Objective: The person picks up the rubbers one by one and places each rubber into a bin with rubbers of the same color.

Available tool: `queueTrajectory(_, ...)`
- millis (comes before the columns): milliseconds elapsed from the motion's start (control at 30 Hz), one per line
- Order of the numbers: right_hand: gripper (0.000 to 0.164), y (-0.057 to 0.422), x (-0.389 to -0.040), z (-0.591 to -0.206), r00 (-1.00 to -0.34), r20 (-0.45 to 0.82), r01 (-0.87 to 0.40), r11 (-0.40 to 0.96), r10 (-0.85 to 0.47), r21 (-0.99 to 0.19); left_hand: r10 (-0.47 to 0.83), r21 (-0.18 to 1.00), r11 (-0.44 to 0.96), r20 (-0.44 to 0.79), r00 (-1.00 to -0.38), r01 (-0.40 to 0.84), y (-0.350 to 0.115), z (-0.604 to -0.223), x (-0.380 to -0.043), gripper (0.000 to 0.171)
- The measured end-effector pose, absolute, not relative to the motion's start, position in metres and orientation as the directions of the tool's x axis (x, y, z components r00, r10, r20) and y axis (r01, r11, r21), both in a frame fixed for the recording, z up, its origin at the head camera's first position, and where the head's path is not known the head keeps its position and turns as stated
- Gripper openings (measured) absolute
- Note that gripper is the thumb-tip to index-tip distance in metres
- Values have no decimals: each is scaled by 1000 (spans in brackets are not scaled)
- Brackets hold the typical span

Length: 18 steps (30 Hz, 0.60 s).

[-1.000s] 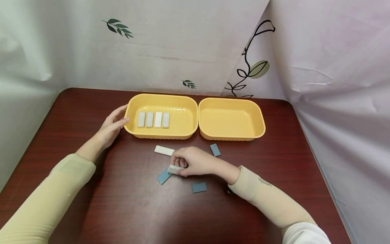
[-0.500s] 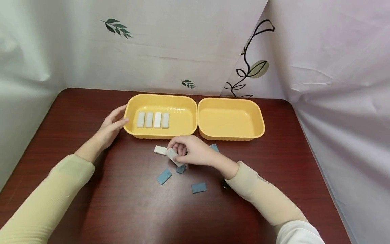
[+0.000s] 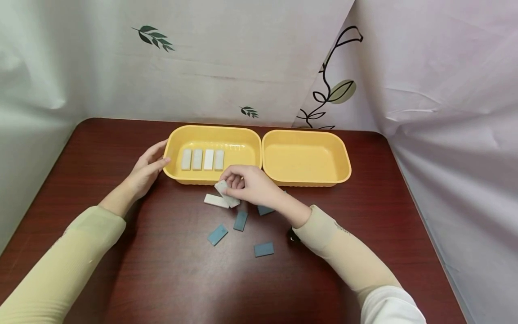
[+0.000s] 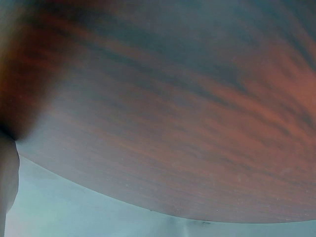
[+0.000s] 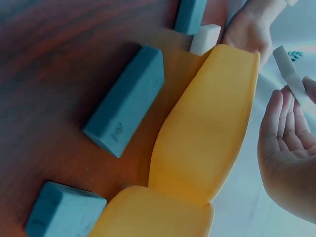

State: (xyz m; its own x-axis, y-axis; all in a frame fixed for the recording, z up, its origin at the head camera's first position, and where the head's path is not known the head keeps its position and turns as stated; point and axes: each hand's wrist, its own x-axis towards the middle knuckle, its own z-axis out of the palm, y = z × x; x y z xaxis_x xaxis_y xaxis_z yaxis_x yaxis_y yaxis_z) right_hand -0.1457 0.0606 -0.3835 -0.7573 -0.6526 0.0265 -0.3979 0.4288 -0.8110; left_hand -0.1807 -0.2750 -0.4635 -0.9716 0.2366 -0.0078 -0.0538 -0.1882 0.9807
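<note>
My right hand (image 3: 255,184) pinches a greyish-white rectangular block (image 3: 222,188) between thumb and fingers, just in front of the left yellow tray (image 3: 243,177). In the right wrist view the same block (image 5: 283,61) sticks out past the fingertips, tilted. My left hand (image 3: 146,168) holds that tray's left end, thumb over the rim and fingers along the outside. Inside the tray, several whitish blocks (image 3: 197,159) lie side by side in a row toward the left. Another white block (image 3: 216,200) lies on the table below the held one, partly covered by it.
A second yellow tray (image 3: 309,182) stands against the first one's right side. Several blue blocks lie scattered on the table, among them one at the left (image 3: 217,235), one in the middle (image 3: 240,221) and one nearer the front (image 3: 264,249). Patterned cloth (image 3: 202,67) hangs behind.
My right hand has lifted the greyish-white block off the table beside a blue block and carried it toward the left tray, turning it. The left hand stays at the tray's end.
</note>
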Motion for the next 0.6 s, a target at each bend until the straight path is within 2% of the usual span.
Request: queueTrajectory(600, 20, 58, -175, -376, -842, 70, -360, 461, -534, -811, 237, 981, -185, -4, -971, -50, -276, -464, -181, 51)
